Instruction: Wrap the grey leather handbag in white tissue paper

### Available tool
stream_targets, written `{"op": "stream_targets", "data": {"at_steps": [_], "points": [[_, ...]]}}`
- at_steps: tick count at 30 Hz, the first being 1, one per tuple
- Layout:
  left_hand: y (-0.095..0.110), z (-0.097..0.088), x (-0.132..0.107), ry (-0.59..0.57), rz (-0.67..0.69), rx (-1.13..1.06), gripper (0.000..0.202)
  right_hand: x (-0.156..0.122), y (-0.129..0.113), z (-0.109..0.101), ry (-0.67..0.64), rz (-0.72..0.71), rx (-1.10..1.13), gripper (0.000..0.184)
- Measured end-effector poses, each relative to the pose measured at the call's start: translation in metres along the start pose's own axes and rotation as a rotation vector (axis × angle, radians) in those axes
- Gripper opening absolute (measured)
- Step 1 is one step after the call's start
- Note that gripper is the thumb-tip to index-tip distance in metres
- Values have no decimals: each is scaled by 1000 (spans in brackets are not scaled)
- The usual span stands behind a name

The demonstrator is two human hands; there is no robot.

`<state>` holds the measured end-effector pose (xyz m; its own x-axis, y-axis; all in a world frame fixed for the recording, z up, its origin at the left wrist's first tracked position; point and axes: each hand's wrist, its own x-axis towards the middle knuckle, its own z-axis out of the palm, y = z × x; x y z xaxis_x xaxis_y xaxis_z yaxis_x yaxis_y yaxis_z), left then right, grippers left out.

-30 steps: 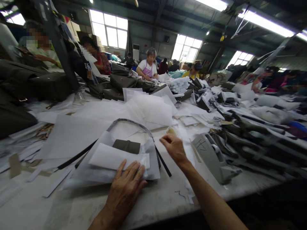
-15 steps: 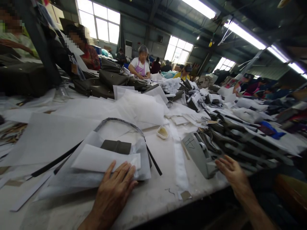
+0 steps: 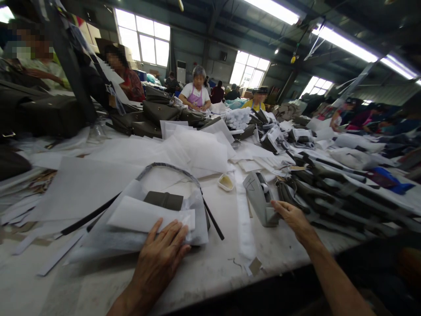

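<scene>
My left hand [image 3: 160, 258] lies flat with fingers spread on a dark olive bag part wrapped in white tissue paper [image 3: 149, 216], near the table's front edge. A curved dark strap [image 3: 171, 169] arcs behind the wrapped piece. My right hand [image 3: 294, 218] reaches to the front end of a grey tape dispenser [image 3: 258, 196]; its fingers touch the dispenser's near end and look loosely curled. A small shallow white dish [image 3: 226, 181] sits just left of the dispenser.
Loose white tissue sheets [image 3: 197, 149] cover the table's middle. Olive bags [image 3: 158, 115] are piled at the back left, dark bag parts and straps [image 3: 329, 188] at the right. Several other people sit working along the far side of the long white table [image 3: 210, 272].
My right hand drew back from the small dish to the table's right edge, then moved up to the tape dispenser. The dispenser has turned and shifted left. My left hand stayed put.
</scene>
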<state>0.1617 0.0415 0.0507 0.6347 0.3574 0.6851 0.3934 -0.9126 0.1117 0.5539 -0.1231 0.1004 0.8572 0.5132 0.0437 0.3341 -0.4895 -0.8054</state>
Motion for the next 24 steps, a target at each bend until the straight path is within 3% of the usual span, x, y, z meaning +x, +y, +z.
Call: {"op": "stream_targets", "data": {"at_steps": [4, 14, 19, 24], "points": [[0, 0, 1, 11, 2, 8, 28, 11, 0, -11, -56, 88, 127, 53], [0, 0, 0, -2, -2, -5, 28, 15, -3, -10, 80, 173, 382, 36], [1, -1, 1, -19, -11, -15, 29, -4, -5, -24, 181, 151, 511, 29], [1, -2, 1, -26, -15, -26, 29, -34, 17, -22, 211, 208, 530, 27]]}}
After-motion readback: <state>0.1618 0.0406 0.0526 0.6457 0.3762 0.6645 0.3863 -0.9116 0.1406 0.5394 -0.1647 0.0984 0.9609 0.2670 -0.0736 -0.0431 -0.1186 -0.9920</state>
